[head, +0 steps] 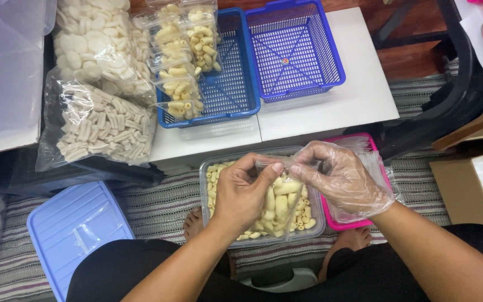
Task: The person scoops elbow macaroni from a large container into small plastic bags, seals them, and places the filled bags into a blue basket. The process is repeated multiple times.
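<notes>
A small clear plastic bag partly filled with pale tube-shaped crackers (pixel 282 193) is held upright between both hands, just above the clear rectangular plastic tub of the same crackers (pixel 216 196). Its mouth is pinched shut by the bare left hand (pixel 243 193) on one side and gripped by the right hand in a thin transparent glove (pixel 345 182) on the other. The bag's long axis hangs downward from the fingertips, both hands being equally near.

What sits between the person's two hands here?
In the head view, a small clear bag of pale tube-shaped snacks hangs between the left hand and the gloved right hand, both pinching its top, above a clear tub.
</notes>
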